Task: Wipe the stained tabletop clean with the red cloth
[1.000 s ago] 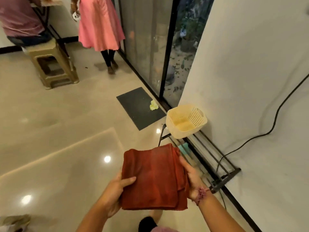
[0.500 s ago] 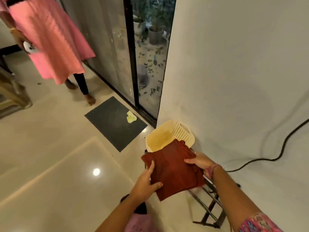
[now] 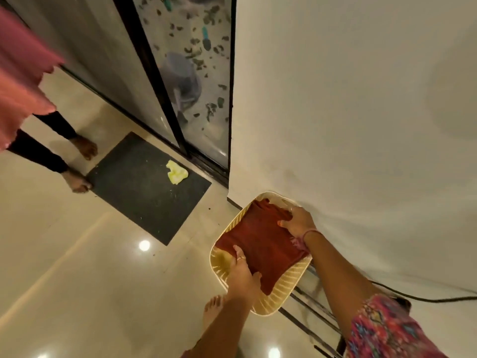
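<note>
The folded red cloth (image 3: 260, 241) lies inside a cream plastic basket (image 3: 286, 285) that stands on a low black metal rack by the white wall. My left hand (image 3: 241, 273) grips the cloth's near edge, thumb on top. At the far right corner my right hand (image 3: 296, 222) holds the cloth, fingers curled over it. No tabletop is in view.
A dark doormat (image 3: 147, 184) with a crumpled yellow-green scrap (image 3: 176, 172) lies before the glass sliding door (image 3: 180, 81). Another person in a pink dress (image 3: 20, 81) stands at the left. A black cable (image 3: 426, 298) runs along the wall. The black rack (image 3: 317, 321) extends right.
I have stepped toward the wall and lowered the folded red cloth from in front of me into the cream basket. Both hands have stayed on the cloth.
</note>
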Demonstrator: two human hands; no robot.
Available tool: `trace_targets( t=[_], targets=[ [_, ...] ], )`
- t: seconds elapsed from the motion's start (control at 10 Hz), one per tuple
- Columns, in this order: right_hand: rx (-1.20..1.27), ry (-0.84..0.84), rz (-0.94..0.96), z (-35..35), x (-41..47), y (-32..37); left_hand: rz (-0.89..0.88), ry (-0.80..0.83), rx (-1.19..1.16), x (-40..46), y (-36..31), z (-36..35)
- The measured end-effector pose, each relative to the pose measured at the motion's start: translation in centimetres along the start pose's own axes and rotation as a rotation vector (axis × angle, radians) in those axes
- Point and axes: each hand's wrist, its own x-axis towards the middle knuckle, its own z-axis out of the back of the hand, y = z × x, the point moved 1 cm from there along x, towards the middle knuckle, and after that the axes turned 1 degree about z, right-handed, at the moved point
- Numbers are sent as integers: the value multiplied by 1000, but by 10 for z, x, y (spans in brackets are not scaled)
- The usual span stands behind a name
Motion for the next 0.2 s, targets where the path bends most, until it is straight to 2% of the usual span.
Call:
trace_targets(
  t=[0.2],
  targets=[
    [-289, -115, -4, -34, 23, -18, 205, 76, 74, 34, 11, -12]
  ],
)
